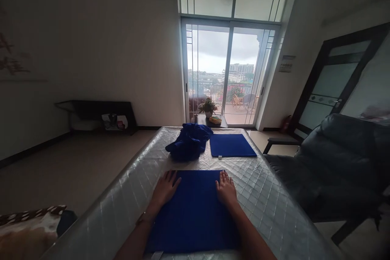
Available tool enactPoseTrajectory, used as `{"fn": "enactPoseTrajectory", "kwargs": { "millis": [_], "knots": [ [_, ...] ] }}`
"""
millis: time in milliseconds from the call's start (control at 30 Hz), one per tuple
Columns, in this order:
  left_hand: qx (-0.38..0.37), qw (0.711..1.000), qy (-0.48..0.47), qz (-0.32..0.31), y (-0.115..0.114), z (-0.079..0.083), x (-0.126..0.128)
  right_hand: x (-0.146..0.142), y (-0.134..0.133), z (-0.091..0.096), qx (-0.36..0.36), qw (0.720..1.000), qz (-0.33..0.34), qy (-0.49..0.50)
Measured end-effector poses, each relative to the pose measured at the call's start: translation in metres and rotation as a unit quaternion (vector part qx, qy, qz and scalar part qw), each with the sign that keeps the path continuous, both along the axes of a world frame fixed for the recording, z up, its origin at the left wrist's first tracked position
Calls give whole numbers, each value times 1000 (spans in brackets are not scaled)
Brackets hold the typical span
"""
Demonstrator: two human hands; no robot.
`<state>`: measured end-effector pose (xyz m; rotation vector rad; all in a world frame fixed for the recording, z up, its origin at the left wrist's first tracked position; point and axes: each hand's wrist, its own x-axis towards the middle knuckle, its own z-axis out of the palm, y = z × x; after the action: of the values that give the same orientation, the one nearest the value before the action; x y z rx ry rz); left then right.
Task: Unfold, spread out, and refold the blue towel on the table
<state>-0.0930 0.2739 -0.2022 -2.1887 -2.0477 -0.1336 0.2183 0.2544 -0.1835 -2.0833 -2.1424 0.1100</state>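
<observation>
A flat blue rectangular cloth piece (198, 215), perhaps a mat or cover, lies spread before me with a small white tag at its near left edge. My left hand (166, 187) rests flat on its far left corner, fingers stretched out. At the far right corner my right hand (226, 189) lies flat too, with its fingers extended. Beyond them a second flat blue piece (233, 145) with a white tag lies on the right. Beside it, on the left, sits a crumpled heap of blue cloth (189, 142).
A silvery quilted cover (122, 207) spans the table. To the right stands a dark armchair (335, 162). Behind the table's far end, a small table holds a potted plant (208, 107) in front of glass sliding doors (228, 73). A dark bench (100, 115) stands by the left wall.
</observation>
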Motion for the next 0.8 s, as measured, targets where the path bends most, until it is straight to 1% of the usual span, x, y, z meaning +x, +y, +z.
{"fn": "enactPoseTrajectory", "kwargs": {
  "millis": [100, 200, 267, 300, 367, 400, 467, 533, 600, 633, 667, 700, 733, 800],
  "knots": [
    [-12, 1000, 4, -11, 1, 1, 2, -3, 3, 7, 5, 1000, 5, -7],
    [-27, 999, 9, -24, 3, 8, 1, -7, 8, 9, 41, 999, 10, 0],
    [-38, 999, 4, -3, 4, 16, 5, -7, 10, 5, 48, 999, 13, 13],
    [-39, 999, 0, 13, 4, 20, 10, -7, 11, 2, 44, 999, 15, 18],
    [-23, 999, -17, 31, 4, 29, 33, -6, 12, -6, 36, 999, 14, 27],
    [-11, 999, -33, 19, 3, 33, 50, -5, 11, -9, 35, 999, 14, 30],
    [11, 995, -79, -58, 2, 37, 93, -3, 10, -12, 36, 999, 13, 30],
    [23, 978, -137, -153, 0, 36, 141, -2, 7, -11, 32, 999, 25, 23],
    [14, 969, -153, -191, -1, 30, 181, 0, 4, -7, 26, 999, 41, 17],
    [7, 967, -157, -200, 0, 26, 196, 1, 3, -6, 22, 999, 46, 16],
    [-2, 967, -157, -202, 1, 22, 206, 2, 3, -4, 19, 998, 49, 16],
    [-9, 967, -157, -200, 1, 17, 210, 2, 3, -3, 15, 998, 51, 18],
    [-16, 968, -156, -195, 2, 13, 209, 2, 3, -3, 13, 998, 50, 19],
    [-26, 972, -152, -179, 2, 8, 193, 1, 3, -1, 12, 999, 45, 22]
  ]
}}
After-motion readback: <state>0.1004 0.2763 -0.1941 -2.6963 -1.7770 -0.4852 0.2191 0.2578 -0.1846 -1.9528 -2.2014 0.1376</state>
